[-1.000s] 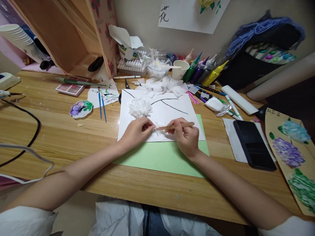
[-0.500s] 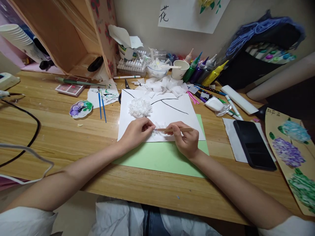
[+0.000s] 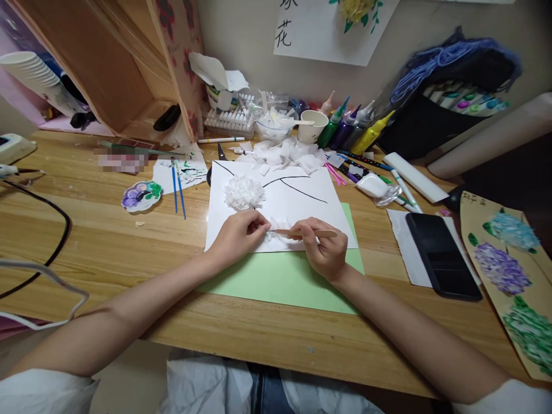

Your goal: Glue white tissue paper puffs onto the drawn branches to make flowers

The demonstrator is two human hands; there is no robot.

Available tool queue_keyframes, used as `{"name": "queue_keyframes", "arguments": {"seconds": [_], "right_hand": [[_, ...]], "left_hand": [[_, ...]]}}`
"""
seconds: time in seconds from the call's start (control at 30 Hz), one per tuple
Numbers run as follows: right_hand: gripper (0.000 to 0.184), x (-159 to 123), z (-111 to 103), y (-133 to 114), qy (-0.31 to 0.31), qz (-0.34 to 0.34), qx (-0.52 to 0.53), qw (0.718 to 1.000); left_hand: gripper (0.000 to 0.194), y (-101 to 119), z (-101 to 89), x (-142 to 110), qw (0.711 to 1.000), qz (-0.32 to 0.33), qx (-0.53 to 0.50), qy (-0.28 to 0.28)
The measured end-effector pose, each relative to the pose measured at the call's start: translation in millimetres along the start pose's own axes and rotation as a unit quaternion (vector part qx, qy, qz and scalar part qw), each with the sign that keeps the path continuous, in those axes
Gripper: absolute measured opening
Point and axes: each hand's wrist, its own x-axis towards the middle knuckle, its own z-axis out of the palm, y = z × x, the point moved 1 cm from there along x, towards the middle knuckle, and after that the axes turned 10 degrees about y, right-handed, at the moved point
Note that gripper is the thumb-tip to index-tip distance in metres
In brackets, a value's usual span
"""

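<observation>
A white sheet (image 3: 302, 204) with black drawn lines lies on a green sheet (image 3: 284, 276) on the wooden desk (image 3: 107, 241). A white tuft of crumpled tissue (image 3: 244, 192) is stuck on the sheet's upper left. My left hand (image 3: 238, 234) pinches a small bit of white tissue (image 3: 278, 224) at the sheet's lower edge. My right hand (image 3: 324, 248) grips a thin wooden stick (image 3: 317, 233), its tip pointing left at that tissue.
Loose tissue squares (image 3: 287, 152), a paper cup (image 3: 313, 125), paint bottles (image 3: 353, 126) and markers crowd the back. A black phone (image 3: 442, 256) lies to the right beside a painted card (image 3: 504, 270). Brushes (image 3: 177, 187), a palette (image 3: 141, 194) and a cable (image 3: 47, 247) lie left.
The stick in my right hand has dropped from a raised slant to nearly level, its tip moving in against the tissue. The view has shifted down slightly.
</observation>
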Motion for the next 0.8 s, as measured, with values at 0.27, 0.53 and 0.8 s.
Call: {"name": "queue_keyframes", "arguments": {"seconds": [0.27, 0.53, 0.8], "right_hand": [[0.021, 0.2, 0.2, -1.4, -0.016, -0.027, -0.012, 0.999], [0.017, -1.5, -0.1, 0.6, -0.025, -0.052, 0.015, 0.998], [0.019, -2.0, -0.3, 0.8, -0.020, -0.061, 0.015, 0.998]], "left_hand": [[0.021, -0.3, -0.6, -0.9, 1.000, -0.003, -0.001, 0.006], [0.021, -0.6, -0.4, -1.5, 1.000, -0.001, -0.008, 0.011], [0.021, -1.1, -0.3, -1.4, 1.000, -0.001, -0.005, 0.008]]}}
